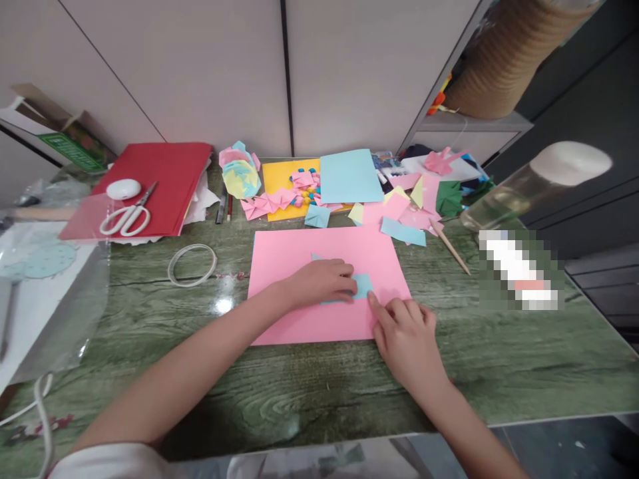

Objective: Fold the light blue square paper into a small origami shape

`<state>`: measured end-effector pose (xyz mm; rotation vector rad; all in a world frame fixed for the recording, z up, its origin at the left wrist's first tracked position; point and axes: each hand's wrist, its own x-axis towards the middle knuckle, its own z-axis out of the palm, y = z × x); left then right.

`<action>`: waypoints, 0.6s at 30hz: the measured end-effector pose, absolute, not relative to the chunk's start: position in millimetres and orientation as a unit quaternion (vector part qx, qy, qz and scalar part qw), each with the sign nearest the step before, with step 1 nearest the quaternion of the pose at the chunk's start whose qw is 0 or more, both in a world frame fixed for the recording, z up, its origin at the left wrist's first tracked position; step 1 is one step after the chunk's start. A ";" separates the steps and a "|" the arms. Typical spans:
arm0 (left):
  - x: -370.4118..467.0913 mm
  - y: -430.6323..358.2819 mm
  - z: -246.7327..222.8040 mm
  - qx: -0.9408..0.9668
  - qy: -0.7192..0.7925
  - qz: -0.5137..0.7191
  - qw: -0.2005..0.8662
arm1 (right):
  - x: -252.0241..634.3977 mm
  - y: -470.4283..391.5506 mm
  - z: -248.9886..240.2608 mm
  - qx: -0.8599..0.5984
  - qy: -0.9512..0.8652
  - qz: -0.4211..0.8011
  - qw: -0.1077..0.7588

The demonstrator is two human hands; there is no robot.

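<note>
Light-blue paper (363, 286), straight-edged, partly covered, lies on the pink sheet (299, 327). Left hand (322, 282) at 9 o'clock, right hand (407, 332) at 4 o'clock: fingers bent; cannot tell whether either clamps it.

No text readable for certain. Across the green side of the box (72, 152) at the far left, pale marks resembling lettering, running on a slant along the panel, too small and blurred to make out as words or numbers. Over the white item (516, 266) at the right of the desk (499, 372), coarse pixel blocks, masking any print.
</note>
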<state>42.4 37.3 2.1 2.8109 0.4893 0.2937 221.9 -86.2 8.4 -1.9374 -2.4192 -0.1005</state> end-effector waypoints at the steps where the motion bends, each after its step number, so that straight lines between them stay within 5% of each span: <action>1: 39.2 39.6 2.6 0.970 0.167 0.102 0.144 | 222.0 -86.0 8.4 -0.624 -0.780 -0.031 0.020; 18: 2.4 46.4 18.0 0.978 0.175 0.052 0.097 | 223.1 -84.9 7.0 -0.627 -0.778 -0.029 0.025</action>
